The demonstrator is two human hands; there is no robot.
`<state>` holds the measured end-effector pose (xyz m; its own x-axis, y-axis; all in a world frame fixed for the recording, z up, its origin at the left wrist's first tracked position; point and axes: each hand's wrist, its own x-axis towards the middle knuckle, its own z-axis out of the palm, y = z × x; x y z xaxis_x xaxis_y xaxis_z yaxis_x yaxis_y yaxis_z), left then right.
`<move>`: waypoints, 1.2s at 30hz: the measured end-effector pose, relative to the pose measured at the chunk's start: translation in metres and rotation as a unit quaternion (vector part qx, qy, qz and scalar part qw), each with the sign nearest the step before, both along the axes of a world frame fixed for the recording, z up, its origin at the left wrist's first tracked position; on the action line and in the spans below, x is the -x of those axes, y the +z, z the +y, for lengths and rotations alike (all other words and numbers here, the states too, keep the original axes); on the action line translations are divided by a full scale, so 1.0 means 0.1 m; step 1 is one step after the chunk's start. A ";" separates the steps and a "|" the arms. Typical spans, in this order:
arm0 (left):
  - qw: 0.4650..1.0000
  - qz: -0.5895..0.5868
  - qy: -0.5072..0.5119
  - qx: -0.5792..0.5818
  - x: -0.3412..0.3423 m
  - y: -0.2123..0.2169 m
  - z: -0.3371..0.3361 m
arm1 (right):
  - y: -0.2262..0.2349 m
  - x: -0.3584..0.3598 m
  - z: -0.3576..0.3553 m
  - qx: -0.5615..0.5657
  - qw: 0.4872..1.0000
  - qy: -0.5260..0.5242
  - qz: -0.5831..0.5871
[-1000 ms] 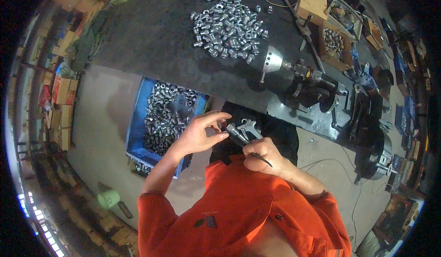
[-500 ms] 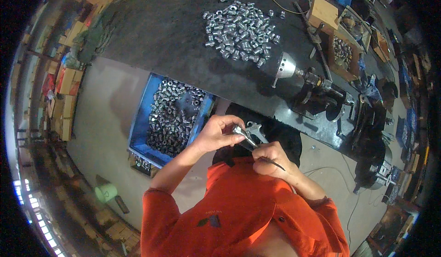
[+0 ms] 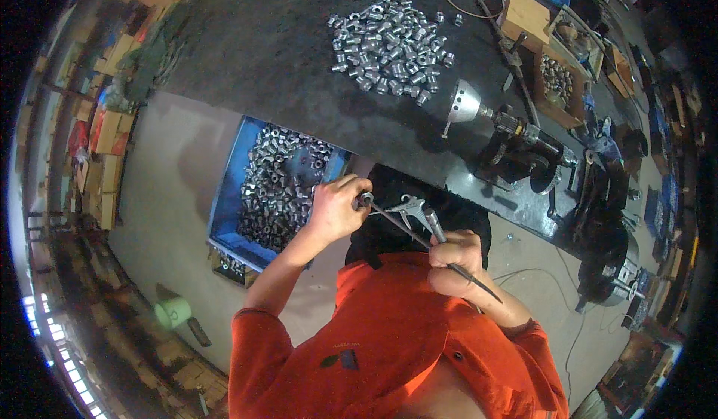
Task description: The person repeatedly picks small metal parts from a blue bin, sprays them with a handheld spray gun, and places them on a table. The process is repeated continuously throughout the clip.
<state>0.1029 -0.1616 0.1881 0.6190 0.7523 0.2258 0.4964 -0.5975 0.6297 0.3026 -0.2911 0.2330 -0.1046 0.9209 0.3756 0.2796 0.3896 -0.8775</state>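
Over my lap, my left hand (image 3: 336, 208) pinches a small metal fitting (image 3: 365, 199) with its open end turned toward the right. My right hand (image 3: 455, 256) is closed around a long, slim metal tool (image 3: 479, 280) that tapers to a point beyond the fist. The tool's far end reaches to the fitting; whether it sits inside cannot be made out. A silver air gun (image 3: 410, 208) rests on the dark cloth between my hands. Close to my right fingers shows a shiny cylinder (image 3: 433, 224); whether I hold it is unclear.
A blue bin (image 3: 224, 221) full of metal fittings stands left of me. On the dark bench (image 3: 247, 52) lies a heap of shiny fittings (image 3: 393, 49). A clamping machine with a silver cone (image 3: 465, 102) stands right of it, near a wooden box of small parts (image 3: 557, 82).
My left hand has moved left with the fitting, toward the bin. My right hand has shifted slightly right and down; more of the slim tool now shows between the hands.
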 end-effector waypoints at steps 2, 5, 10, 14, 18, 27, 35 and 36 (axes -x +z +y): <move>1.000 0.009 -0.004 -0.003 0.00 0.02 -0.02 | 0.00 0.01 0.02 0.036 0.999 0.013 0.013; 1.000 0.013 -0.014 -0.012 -0.01 -0.03 -0.04 | -0.01 0.05 0.15 0.053 0.998 0.036 0.011; 0.998 0.052 -0.023 0.026 -0.17 0.04 -0.13 | -0.23 0.17 0.32 0.023 0.991 0.076 -0.110; 0.995 0.032 0.037 0.082 -0.04 0.01 0.03 | -0.22 0.12 0.18 -0.083 0.988 0.040 -0.120; 0.984 0.048 0.095 0.142 0.14 0.04 0.26 | -0.05 0.02 0.05 -0.190 0.971 0.032 -0.140; 0.984 -0.006 0.093 0.155 0.17 -0.02 0.74 | -0.16 0.05 -0.04 -0.068 0.996 0.003 -0.055; 0.963 0.207 0.174 -0.003 -0.19 0.01 1.83 | -0.18 0.01 -0.12 -0.027 0.997 -0.044 -0.051; 0.957 0.223 0.183 -0.039 -0.18 0.05 1.93 | -0.18 0.00 -0.13 -0.024 0.998 -0.040 -0.045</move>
<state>0.1212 0.0314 0.1928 0.3660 0.9284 0.0648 0.8899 -0.3695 0.2675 0.3021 -0.3041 0.2152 -0.0675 0.9087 0.4119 0.3889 0.4041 -0.8279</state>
